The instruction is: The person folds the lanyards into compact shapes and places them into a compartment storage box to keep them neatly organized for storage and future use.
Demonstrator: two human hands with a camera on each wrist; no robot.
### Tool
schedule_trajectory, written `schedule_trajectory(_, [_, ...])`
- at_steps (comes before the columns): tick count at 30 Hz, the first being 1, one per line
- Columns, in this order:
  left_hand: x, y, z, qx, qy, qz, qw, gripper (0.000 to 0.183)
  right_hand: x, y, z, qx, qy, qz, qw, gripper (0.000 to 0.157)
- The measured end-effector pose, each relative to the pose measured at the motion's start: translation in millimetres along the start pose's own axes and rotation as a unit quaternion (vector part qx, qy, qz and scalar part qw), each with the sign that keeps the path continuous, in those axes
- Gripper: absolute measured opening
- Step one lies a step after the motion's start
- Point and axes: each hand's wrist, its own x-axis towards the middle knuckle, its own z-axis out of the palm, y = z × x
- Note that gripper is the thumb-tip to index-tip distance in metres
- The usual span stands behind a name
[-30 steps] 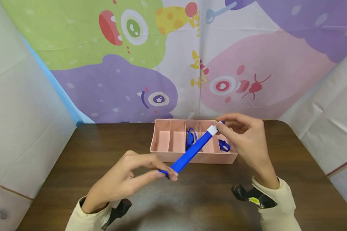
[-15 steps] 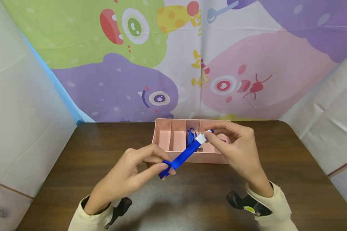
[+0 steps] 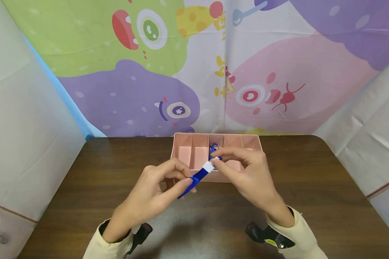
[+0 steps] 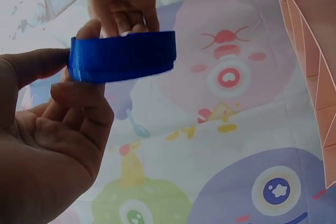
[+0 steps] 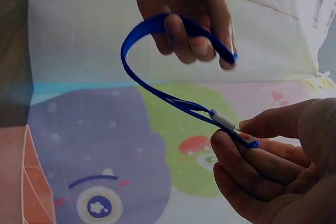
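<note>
A blue ribbon lanyard [image 3: 199, 175] with a white plastic clasp [image 3: 209, 166] is stretched between my two hands, above the table. My left hand [image 3: 159, 190] pinches the blue band between thumb and fingers. At the other end, my right hand [image 3: 247, 174] pinches the lanyard beside the clasp. In the right wrist view the blue band [image 5: 152, 90] bows in a wide curve from one hand to the other. Behind the hands, the middle compartment of a pink divided box [image 3: 183, 139] holds another blue strap [image 3: 215, 146]. My right hand hides part of the box.
The box stands at the back of a dark wooden table [image 3: 116, 154], near a hanging cloth printed with cartoon figures [image 3: 133, 93]. White sheets [image 3: 22, 118] hang at both sides. A dark camera mount [image 3: 272, 237] sits on the right wrist.
My right hand has moved left and down with the clasp, toward my left hand. The visible strap between them has shortened and now bends. The left hand stays nearly in place.
</note>
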Motion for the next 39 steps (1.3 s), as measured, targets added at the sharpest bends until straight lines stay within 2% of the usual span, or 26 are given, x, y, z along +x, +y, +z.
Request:
schedule_trajectory(4, [1.5, -2.8, 3.1, 0.019, 0.019, 0.016, 0.9995, 0.006, -2.4, -1.4, 7.6, 0.0, -0.008, -0.007, 1.0, 0.019])
schedule_trajectory(10, [3.0, -4.6, 7.5, 0.018, 0.05, 0.019, 0.9984, 0.004, -6.0, -3.3, 16.5, 0.053, -0.041, 0.03, 0.997, 0.016])
schedule_trajectory(17, [3.4, -5.6, 9.1, 0.018, 0.072, -0.005, 0.9972, 0.008, -7.4, -6.3, 20.4, 0.121, -0.059, 0.1, 0.986, 0.013])
schedule_trajectory(21, [4.4, -7.9, 9.8, 0.033, 0.079, 0.006, 0.9963, 0.009, -8.7, -4.3, 24.2, 0.166, -0.06, 0.115, 0.977, 0.012])
schedule_trajectory(25, [5.1, -10.0, 10.9, 0.051, 0.086, 0.013, 0.9949, 0.012, -10.3, -4.4, 26.3, 0.189, -0.065, 0.124, 0.972, 0.012])
schedule_trajectory(33, [7.0, -13.0, 14.0, 0.08, 0.097, 0.023, 0.9918, 0.02, -11.2, -5.5, 29.5, 0.175, -0.055, 0.113, 0.977, 0.012])
schedule_trajectory(36, [6.7, -12.5, 13.1, 0.073, 0.09, 0.005, 0.9933, 0.022, -10.6, -4.7, 27.2, 0.163, -0.044, 0.107, 0.98, 0.012])
schedule_trajectory(39, [5.0, -10.7, 10.1, 0.055, 0.076, -0.014, 0.9955, 0.024, -9.2, -3.7, 21.8, 0.123, -0.018, 0.096, 0.988, 0.014])
